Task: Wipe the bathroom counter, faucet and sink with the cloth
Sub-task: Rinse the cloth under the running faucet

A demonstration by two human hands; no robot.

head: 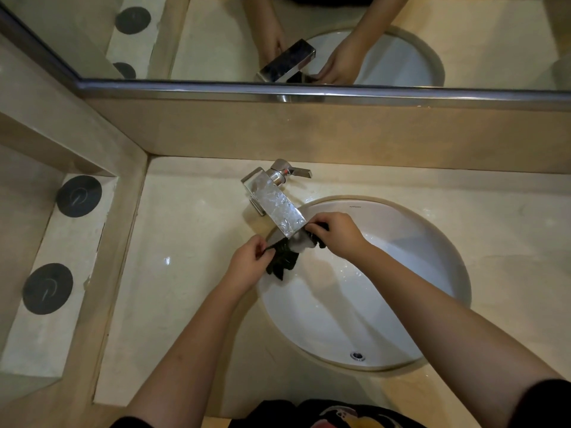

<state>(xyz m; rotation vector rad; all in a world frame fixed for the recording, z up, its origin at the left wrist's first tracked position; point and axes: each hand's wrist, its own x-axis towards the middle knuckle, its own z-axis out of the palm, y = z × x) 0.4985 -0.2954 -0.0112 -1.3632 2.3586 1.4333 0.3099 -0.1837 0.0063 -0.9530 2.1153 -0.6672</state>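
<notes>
Ok so our landmark is the chrome faucet [275,205], its boxy spout angled out over the back-left rim of the white sink [340,319]. The dark cloth [282,261] is bunched right under the spout tip, over the basin, and we've got both hands on it.

Left hand [247,264] sits just front-left of the spout tip w/ thumb and fingers pinching one edge of the cloth. Most of the fabric hangs down beside it. Right hand [336,233] is just right of the spout tip, fingers curled tight round the other end. So the hands are apart, one each side of the spout, cloth strung btw them.

There's a whitish patch btw the two ends, directly below the spout. Could be water, can't tell tbh.

The lever [296,172] at the back of the faucet points right. Droplets glint on the beige tabletop [185,257] just right of the faucet base.

Well left of the faucet, a dark round disc [78,196] and a second disc [48,288] sit on a pale ledge [55,242]. Behind the faucet the mirror [216,41] reflects it and both hands. A small chrome ring [357,355] sits in the sink wall farthest from the faucet.
</notes>
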